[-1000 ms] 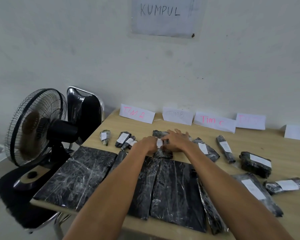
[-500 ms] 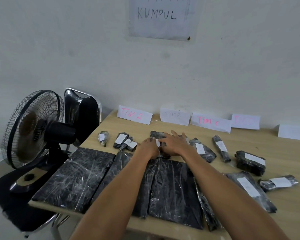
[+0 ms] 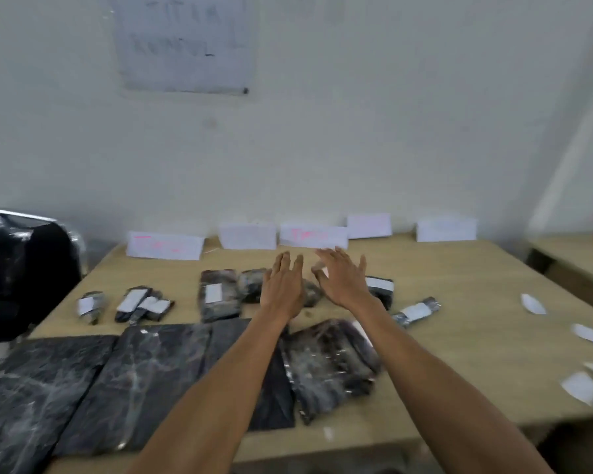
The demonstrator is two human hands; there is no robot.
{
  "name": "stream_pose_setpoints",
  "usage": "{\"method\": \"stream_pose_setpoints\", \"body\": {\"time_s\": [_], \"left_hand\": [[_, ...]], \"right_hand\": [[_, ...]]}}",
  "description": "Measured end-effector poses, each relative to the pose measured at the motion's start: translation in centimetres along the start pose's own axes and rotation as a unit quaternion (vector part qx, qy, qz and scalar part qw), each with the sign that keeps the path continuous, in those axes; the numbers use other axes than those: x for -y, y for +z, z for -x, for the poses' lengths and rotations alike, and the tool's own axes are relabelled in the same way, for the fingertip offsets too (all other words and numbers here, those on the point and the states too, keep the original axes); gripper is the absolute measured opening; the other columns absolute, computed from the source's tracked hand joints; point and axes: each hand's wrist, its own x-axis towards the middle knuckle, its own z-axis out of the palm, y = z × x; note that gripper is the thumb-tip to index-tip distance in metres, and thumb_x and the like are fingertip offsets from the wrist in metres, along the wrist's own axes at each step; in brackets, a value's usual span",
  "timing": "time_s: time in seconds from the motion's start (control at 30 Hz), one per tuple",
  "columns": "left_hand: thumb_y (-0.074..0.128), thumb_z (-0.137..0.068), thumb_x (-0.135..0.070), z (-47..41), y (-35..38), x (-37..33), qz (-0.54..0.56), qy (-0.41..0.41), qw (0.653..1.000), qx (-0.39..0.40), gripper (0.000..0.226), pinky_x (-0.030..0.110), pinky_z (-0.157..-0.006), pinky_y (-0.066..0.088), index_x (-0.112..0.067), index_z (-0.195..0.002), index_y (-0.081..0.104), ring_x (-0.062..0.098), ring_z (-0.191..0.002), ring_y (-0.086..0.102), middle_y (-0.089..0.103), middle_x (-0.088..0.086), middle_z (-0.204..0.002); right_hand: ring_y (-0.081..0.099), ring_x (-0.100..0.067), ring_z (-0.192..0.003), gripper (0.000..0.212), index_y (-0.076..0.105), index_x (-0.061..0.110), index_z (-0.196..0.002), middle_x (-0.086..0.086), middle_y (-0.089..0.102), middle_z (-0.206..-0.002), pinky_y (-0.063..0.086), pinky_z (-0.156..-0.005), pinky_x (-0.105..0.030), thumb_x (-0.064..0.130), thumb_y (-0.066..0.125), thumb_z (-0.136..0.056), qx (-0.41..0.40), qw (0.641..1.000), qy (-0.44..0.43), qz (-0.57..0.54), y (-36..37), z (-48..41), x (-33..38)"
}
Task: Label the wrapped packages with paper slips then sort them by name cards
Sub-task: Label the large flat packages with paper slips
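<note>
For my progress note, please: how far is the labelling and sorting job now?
Done: several small black wrapped packages carry white paper slips. In hand: nothing; left hand and right hand hover open. Left: large flat black wrapped packages show no slips; loose white slips wait; sorting toward white name cards seems unfinished.

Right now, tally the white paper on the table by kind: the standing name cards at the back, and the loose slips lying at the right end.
Standing name cards: 5
Loose slips: 4 (blurred, so the count is approximate)
Total: 9
</note>
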Motion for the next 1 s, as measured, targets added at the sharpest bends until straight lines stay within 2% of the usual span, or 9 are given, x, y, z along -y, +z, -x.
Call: {"method": "stream_pose_setpoints", "body": {"time_s": [0.2, 0.33, 0.47, 0.57, 0.63, 0.73, 0.87, 0.93, 1.0], "left_hand": [[0.038, -0.101, -0.018, 1.2, 6.4, -17.6, 0.052, 0.173, 0.983, 0.027, 0.054, 0.04, -0.118, 0.014, -0.015, -0.153, 0.022, 0.025, -0.149, 0.007, 0.01, 0.013, -0.161], [0.028, -0.104, -0.025, 4.2, 11.2, -26.3, 0.098, 0.205, 0.97, 0.09, 0.05, 0.037, -0.118, 0.012, -0.016, -0.153, 0.022, 0.023, -0.15, 0.007, 0.01, 0.011, -0.162], [0.022, -0.104, -0.036, 6.7, 14.7, -33.2, 0.045, 0.214, 0.965, 0.144, 0.051, 0.045, -0.117, 0.009, -0.02, -0.152, 0.023, 0.022, -0.149, 0.008, 0.013, 0.009, -0.161], [0.018, -0.103, -0.039, 6.8, 15.7, -36.1, 0.023, 0.226, 0.961, 0.157, 0.051, 0.048, -0.116, 0.008, -0.023, -0.152, 0.023, 0.022, -0.149, 0.008, 0.013, 0.008, -0.161], [0.017, -0.103, -0.038, 6.5, 16.3, -37.1, 0.012, 0.224, 0.96, 0.169, 0.051, 0.05, -0.116, 0.007, -0.024, -0.152, 0.021, 0.022, -0.149, 0.007, 0.012, 0.008, -0.162], [0.018, -0.103, -0.037, 6.3, 16.6, -38.1, 0.004, 0.219, 0.963, 0.158, 0.051, 0.051, -0.116, 0.008, -0.025, -0.152, 0.021, 0.022, -0.148, 0.009, 0.013, 0.007, -0.161], [0.019, -0.103, -0.036, 6.5, 16.5, -38.5, 0.004, 0.231, 0.961, 0.15, 0.05, 0.05, -0.115, 0.011, -0.024, -0.151, 0.023, 0.022, -0.148, 0.012, 0.016, 0.007, -0.16], [0.019, -0.103, -0.036, 6.6, 16.6, -38.2, 0.006, 0.232, 0.961, 0.148, 0.05, 0.049, -0.115, 0.011, -0.024, -0.151, 0.024, 0.021, -0.148, 0.012, 0.017, 0.007, -0.16], [0.02, -0.103, -0.036, 6.6, 16.6, -38.0, 0.01, 0.231, 0.962, 0.148, 0.05, 0.048, -0.116, 0.01, -0.024, -0.151, 0.025, 0.021, -0.148, 0.012, 0.017, 0.007, -0.16]], "right_hand": [[0.025, -0.021, -0.144, 0.041, 0.041, 0.027, -0.142, 0.003, 0.042, -0.148, 0.008, -0.114, -0.06, 0.033, 0.038, -0.101, -0.058, 0.984, 0.161, 0.052, -5.2, 9.4, -16.4], [0.025, -0.023, -0.143, 0.04, 0.044, 0.023, -0.14, 0.0, 0.042, -0.148, 0.011, -0.114, -0.057, 0.031, 0.037, -0.101, -0.053, 0.965, 0.243, 0.087, -7.4, 16.5, -24.1], [0.035, -0.024, -0.136, 0.036, 0.052, 0.02, -0.132, -0.001, 0.049, -0.142, 0.017, -0.114, -0.054, 0.027, 0.039, -0.1, -0.078, 0.945, 0.301, 0.101, -10.1, 23.2, -30.5], [0.052, -0.028, -0.117, 0.035, 0.065, 0.014, -0.115, -0.004, 0.063, -0.123, 0.037, -0.102, -0.044, 0.036, 0.047, -0.094, -0.11, 0.937, 0.327, 0.06, -11.9, 26.6, -33.9], [0.059, -0.028, -0.106, 0.049, 0.071, 0.009, -0.101, -0.007, 0.069, -0.108, 0.046, -0.089, -0.039, 0.049, 0.046, -0.086, -0.11, 0.944, 0.311, 0.009, -12.5, 27.7, -34.9], [0.061, -0.028, -0.097, 0.034, 0.071, 0.001, -0.092, -0.011, 0.07, -0.098, 0.047, -0.081, -0.038, 0.034, 0.063, -0.086, -0.128, 0.944, 0.305, -0.008, -12.5, 28.3, -35.8], [0.06, -0.02, -0.099, 0.042, 0.065, 0.009, -0.113, -0.004, 0.062, -0.112, 0.047, -0.082, -0.032, 0.034, 0.074, -0.081, -0.231, 0.912, 0.329, -0.076, -12.1, 28.8, -36.1], [0.058, -0.021, -0.11, 0.033, 0.07, 0.009, -0.107, -0.005, 0.063, -0.117, 0.043, -0.086, -0.03, 0.03, 0.074, -0.082, -0.242, 0.915, 0.319, -0.057, -11.4, 28.9, -36.2], [0.055, -0.021, -0.117, 0.02, 0.076, 0.012, -0.091, -0.005, 0.07, -0.11, 0.04, -0.09, -0.031, 0.03, 0.071, -0.085, -0.233, 0.926, 0.296, -0.008, -10.7, 28.8, -36.3]]}}
